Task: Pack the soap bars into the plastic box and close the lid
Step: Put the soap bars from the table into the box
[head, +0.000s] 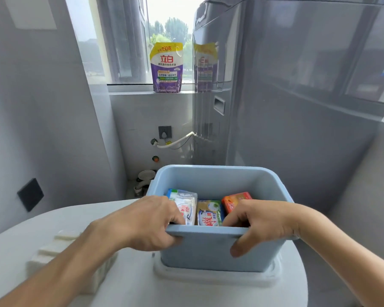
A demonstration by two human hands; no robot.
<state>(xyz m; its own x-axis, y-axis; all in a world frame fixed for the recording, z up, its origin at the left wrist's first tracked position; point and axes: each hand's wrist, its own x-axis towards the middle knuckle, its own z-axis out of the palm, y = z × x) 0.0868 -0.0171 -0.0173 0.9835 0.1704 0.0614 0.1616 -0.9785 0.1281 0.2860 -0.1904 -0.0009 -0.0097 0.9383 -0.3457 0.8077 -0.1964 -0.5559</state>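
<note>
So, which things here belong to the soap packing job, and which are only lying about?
Belong to the job:
- blue plastic box, held at its near rim by left hand and right hand
- three wrapped soap bars inside: white, green-yellow, orange
- white lid, apparently under the box

Lying about:
- detergent pouch on the windowsill
- white stepped foam block
- washing machine

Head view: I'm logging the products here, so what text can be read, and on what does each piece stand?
"150克": yellow top of the detergent pouch on the window sill.
"立白": red brand on the same pouch.
Smaller lines on the pouch: too small to read reliably.
Soap bars in the blue box: large red characters, partly hidden and blurred, unreadable.
Orange soap bar: no readable text.
</note>
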